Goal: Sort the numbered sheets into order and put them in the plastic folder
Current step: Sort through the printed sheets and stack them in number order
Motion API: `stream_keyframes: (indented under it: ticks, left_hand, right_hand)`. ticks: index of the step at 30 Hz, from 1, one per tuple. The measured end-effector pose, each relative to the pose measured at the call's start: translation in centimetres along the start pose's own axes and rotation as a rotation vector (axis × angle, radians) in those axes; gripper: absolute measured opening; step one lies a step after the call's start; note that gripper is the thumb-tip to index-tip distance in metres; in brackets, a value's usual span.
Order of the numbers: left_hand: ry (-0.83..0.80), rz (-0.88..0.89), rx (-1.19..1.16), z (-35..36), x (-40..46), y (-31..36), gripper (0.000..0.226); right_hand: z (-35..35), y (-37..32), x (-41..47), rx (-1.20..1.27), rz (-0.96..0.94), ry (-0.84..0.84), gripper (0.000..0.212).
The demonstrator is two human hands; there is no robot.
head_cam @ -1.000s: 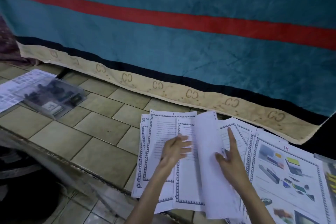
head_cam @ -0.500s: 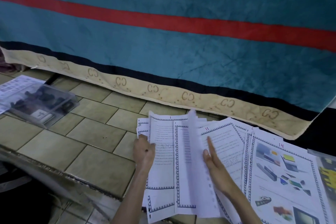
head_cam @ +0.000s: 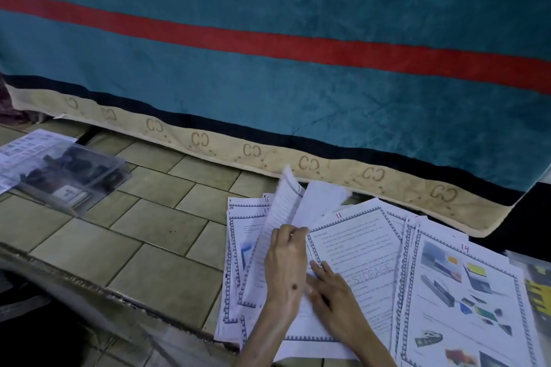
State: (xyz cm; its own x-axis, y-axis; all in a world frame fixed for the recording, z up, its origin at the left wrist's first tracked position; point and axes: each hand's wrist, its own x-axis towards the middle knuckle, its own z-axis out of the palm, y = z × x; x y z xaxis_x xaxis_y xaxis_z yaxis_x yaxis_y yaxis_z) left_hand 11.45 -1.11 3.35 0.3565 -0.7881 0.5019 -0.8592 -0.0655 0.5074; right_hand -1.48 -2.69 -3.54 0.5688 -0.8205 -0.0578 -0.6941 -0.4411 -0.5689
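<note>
Pinching two raised sheets [head_cam: 293,205], the left hand [head_cam: 286,265] exposes their numbers; the right hand [head_cam: 334,295], grip apart, pins sheet 11 [head_cam: 363,250].

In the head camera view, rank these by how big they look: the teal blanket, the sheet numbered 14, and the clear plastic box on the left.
1. teal blanket
2. sheet numbered 14
3. clear plastic box, though it lies farther from the camera.

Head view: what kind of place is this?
Probably a home, not an office: sheets are spread on a tiled ledge, a teal blanket with a red stripe hangs behind, and a clear plastic box sits at left.
</note>
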Motion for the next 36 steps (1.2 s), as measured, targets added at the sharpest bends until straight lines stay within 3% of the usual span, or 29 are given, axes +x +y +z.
stream_keyframes:
  ticks: [3, 6, 8, 11, 15, 18, 20, 22, 26, 29, 31, 33, 36]
  left_hand:
    - [-0.028, -0.014, -0.008, 0.3, -0.6, -1.0, 0.033]
    - [-0.162, -0.233, 0.009, 0.4, -0.4, -1.9, 0.037]
    - [-0.202, -0.311, 0.057, -0.1, 0.1, -2.8, 0.037]
    - [-0.169, -0.442, -0.09, -3.1, 2.0, -3.7, 0.024]
    - [0.007, -0.673, -0.117, -8.2, 5.4, -6.5, 0.033]
    - [0.093, -0.665, -0.099, -12.7, 7.0, -5.8, 0.033]
    - [0.14, -0.613, -0.078, -15.7, 7.6, -4.5, 0.03]
    - [0.136, -0.565, -0.105, -18.0, 8.4, -3.6, 0.025]
    - [0.063, -0.478, -0.419, -18.2, 9.2, -1.7, 0.026]
    - [-0.003, -0.49, -0.543, -15.2, 8.7, 1.2, 0.021]
    - [-0.107, -0.502, -0.65, -12.0, 8.0, 3.1, 0.019]
    - [-0.221, -0.562, -0.79, -8.3, 7.0, 4.6, 0.018]
    - [-0.462, -0.736, -1.022, -2.8, 5.1, 7.2, 0.011]
  right_hand:
    - [0.1, -0.1, -0.2, -0.08, -0.008, 0.0, 0.08]
    - [0.7, 0.0, -0.8, -0.275, 0.012, 0.018, 0.046]
    - [0.9, 0.0, -0.9, -0.315, 0.008, 0.013, 0.045]
    - [0.8, -0.3, -1.0, -0.32, 0.034, -0.035, 0.047]
    - [1.3, -0.4, -1.0, -0.363, 0.001, -0.024, 0.046]
    - [1.1, -0.2, -0.8, -0.36, 0.046, -0.042, 0.048]
    - [0.5, -0.4, -0.6, -0.22, -0.04, -0.01, 0.07]
    - [-0.7, -0.8, -0.3, 0.095, 0.031, -0.043, 0.092]
    - [-5.8, -2.9, -0.4, 0.8, 0.201, 0.077, 0.093]
    - [-9.8, -3.4, -1.1, 1.104, 0.185, 0.156, 0.068]
    - [-12.0, -2.7, -2.0, 1.141, 0.202, 0.293, 0.034]
    - [-13.8, -0.8, -3.2, 0.996, 0.283, 0.482, 0.011]
    - [-15.3, 3.9, -6.3, 0.761, 0.46, 0.696, 0.022]
